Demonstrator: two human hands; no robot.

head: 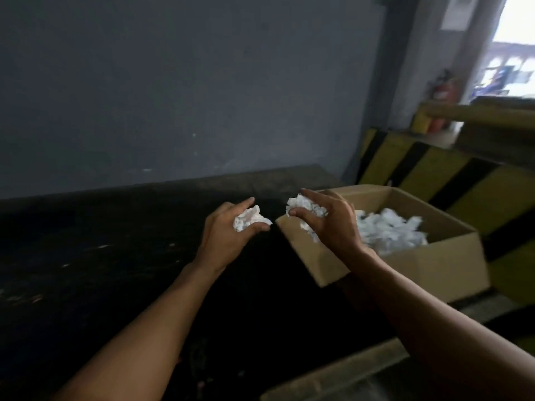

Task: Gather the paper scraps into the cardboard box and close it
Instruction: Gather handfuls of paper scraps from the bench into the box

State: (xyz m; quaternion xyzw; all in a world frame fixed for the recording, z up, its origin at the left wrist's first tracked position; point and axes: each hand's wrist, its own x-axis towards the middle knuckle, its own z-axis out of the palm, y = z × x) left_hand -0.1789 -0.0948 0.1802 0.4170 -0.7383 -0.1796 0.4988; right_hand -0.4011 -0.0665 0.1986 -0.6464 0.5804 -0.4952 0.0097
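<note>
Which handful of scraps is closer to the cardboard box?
The right-hand wad, gripped by the right hand at the cardboard box's corner. The left-hand wad, in the left hand, is farther away.

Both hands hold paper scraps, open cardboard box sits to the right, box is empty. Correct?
No. The head view shows a pile of scraps inside the cardboard box, so it is not empty. The rest holds: left hand and right hand each grip scraps, box open on the right.
</note>
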